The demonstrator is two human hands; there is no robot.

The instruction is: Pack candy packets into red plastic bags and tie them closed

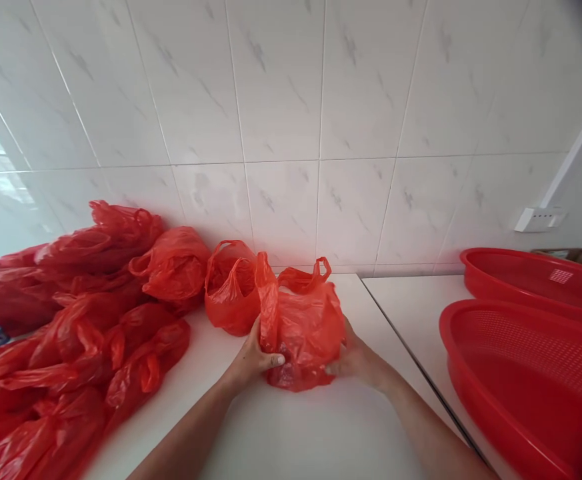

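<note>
A red plastic bag (305, 327) stands upright on the white tabletop, its handles sticking up at the back. Dark contents show faintly through its lower front. My left hand (255, 357) grips its left side, thumb across the front and the other fingers hidden behind. On the opposite side my right hand (353, 357) clasps the bag, slightly blurred, with its fingertips at the front. Just left of it, close by, sits another red plastic bag (233, 310) with a looped handle.
Several filled red bags (71, 353) are heaped along the left. At the right stand two red plastic baskets, a near one (471, 360) and a far one (491, 273). A dark seam (411, 343) crosses the tabletop. Behind is a tiled wall with a socket (538, 219).
</note>
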